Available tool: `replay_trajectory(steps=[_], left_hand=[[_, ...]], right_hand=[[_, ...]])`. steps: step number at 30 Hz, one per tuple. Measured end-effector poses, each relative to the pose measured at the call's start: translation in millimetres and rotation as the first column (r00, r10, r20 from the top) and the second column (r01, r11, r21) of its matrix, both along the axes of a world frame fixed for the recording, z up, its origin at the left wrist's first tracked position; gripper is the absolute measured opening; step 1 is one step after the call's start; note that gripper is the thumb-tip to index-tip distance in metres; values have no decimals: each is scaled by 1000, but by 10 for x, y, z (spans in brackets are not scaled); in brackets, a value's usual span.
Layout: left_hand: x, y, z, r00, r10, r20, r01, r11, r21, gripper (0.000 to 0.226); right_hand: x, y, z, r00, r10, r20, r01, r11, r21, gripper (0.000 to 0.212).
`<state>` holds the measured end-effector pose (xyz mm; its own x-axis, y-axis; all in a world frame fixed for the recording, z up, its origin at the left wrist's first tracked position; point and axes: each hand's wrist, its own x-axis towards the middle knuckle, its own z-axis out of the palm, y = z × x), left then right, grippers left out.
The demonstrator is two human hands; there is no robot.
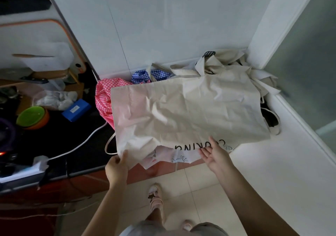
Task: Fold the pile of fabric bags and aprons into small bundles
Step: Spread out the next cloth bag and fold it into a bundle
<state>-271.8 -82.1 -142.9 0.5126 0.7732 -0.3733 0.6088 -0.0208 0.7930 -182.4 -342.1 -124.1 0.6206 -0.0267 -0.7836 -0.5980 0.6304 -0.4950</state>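
The large cream cotton bag with black printed lettering (pixel 189 114) lies spread and crumpled on the white counter (pixel 272 163). Its near edge is at the fingertips of both hands, and the rest stretches away from them toward the wall. My left hand (pixel 116 168) grips the near-left corner with the fingers curled and the thumb on top of the cloth. My right hand (pixel 216 155) is open. Its fingers (pixel 205 152) are nearly straight and rest at the hem just beside the lettering, and I can't see that they have hold of anything.

I take this for the start of one fold: the piece is laid out but not yet doubled over. The next move calls for the right hand to close on its own stretch of hem, so that both corners lift together and travel away from me. The cloth is thin, limp and heavily creased. It will sag between the hands unless it is kept taut.

Just under the fingertips a white printed fabric with line drawings (pixel 174 158) pokes out, and it may drag along. Beyond the left fingers lies a pink gingham cloth (pixel 104 97), with a blue gingham cloth (pixel 145 76) further off. Far past the right fingers sits a rumpled heap of cream bags (pixel 227 63) — the unfolded pile. Out to the left are a white cable (pixel 78 143) and a green bowl (pixel 31 116).
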Motion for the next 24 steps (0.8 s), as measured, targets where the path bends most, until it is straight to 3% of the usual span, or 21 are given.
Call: replay_trajectory(steps=[3,6,10,13,14,16,18,20,22,24], left_hand=[[8,-34,94,981,133,144,-139,990,32,43],[-30,71,212,977,88,192,-115,984,135,47],[-158,252,181,991,-135,14,126,948,293,39],[-219,311,93,988,-109,-111,142,923,358,23],[-218,272,80,990,-114,-89,140,902,409,33],[-227,83,102,922,-387,7,308,745,592,56],[-211,-234,107,676,-734,-71,594,485,642,76],[-175,-528,31,442,-861,-251,789,241,565,90],[-115,-668,-135,416,-839,-349,817,177,548,85],[-61,-658,-173,444,-810,-383,828,208,521,85]], right_hand=[[79,-53,34,999,-53,3,53,998,36,50],[74,-143,44,998,-67,-19,68,996,50,44],[-133,-187,-45,998,-1,-64,6,998,64,20],[-267,-224,-86,997,-2,-78,7,997,73,11],[-297,-232,-86,997,-3,-73,8,998,66,9],[-342,-205,-82,998,13,-56,-9,998,63,9],[-389,-153,-61,998,40,-37,-37,996,84,9],[-455,-97,-30,996,82,-20,-79,988,130,6],[-550,-89,12,988,155,9,-154,973,170,3],[-621,-142,11,979,202,22,-202,959,197,6]])
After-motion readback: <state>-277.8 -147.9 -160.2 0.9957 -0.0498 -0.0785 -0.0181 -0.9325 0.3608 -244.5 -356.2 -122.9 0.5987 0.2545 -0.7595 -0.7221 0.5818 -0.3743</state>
